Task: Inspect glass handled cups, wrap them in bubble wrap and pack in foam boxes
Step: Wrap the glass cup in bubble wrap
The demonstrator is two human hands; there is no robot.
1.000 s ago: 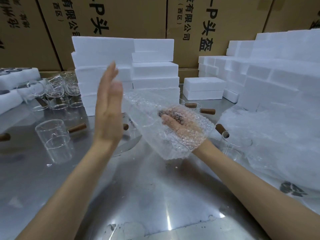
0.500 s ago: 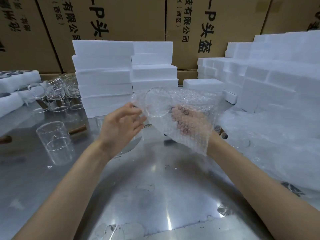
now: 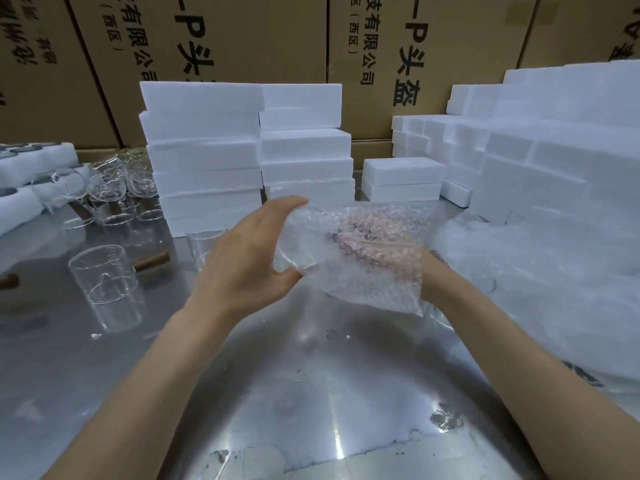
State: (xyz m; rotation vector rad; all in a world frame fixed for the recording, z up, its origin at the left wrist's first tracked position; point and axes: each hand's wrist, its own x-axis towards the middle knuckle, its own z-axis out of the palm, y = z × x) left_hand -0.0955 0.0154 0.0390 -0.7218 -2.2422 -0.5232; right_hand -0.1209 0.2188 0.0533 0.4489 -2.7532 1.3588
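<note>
Stacked white foam boxes (image 3: 204, 157) and brown cartons (image 3: 242, 32) back a shiny metal tabletop (image 3: 294, 393). Above it, the right hand (image 3: 377, 251) keeps a curled grip inside the bubble wrap (image 3: 367, 258) around a glass cup, seen only dimly through the wrap. The left hand (image 3: 249, 261) cups the bundle's left end between thumb and fingers. Bare cups (image 3: 104, 275) stand to the left.
</note>
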